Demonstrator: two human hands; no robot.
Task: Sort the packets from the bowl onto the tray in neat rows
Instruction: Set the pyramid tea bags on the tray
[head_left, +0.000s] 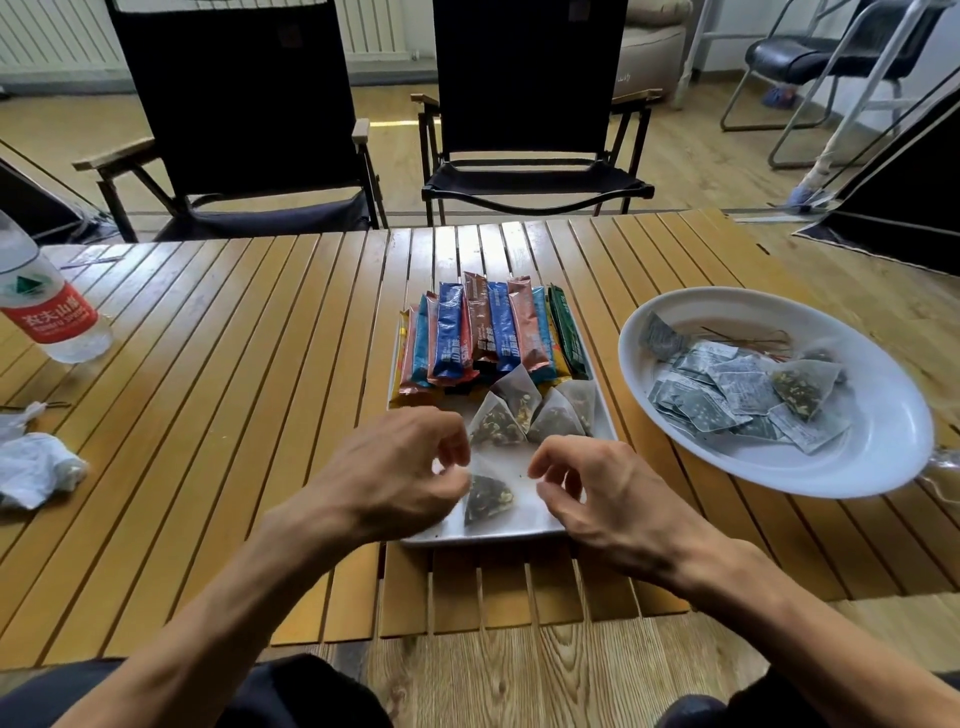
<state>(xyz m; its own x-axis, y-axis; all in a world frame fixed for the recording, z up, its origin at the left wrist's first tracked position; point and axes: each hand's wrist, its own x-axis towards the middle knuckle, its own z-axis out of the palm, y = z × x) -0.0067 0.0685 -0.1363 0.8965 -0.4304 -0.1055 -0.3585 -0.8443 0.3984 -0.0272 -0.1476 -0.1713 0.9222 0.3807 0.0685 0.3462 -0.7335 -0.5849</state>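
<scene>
Slatted wooden counter (234, 415) is carrying the tray (519, 525), where stick packets (488, 332) are lying in a row. The left hand (384, 473) is curling its fingers (457, 452) against a pyramid tea bag (488, 496); whether they are pinching it, I cannot tell. The right hand (608, 499) is hovering beside it, loosely curled and empty. Flat packets (727, 395) are lying in the bowl (883, 452).

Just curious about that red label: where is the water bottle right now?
In the head view, the water bottle stands on the table at the far left, behind the crumpled white wrapper and well left of the tray.
</scene>
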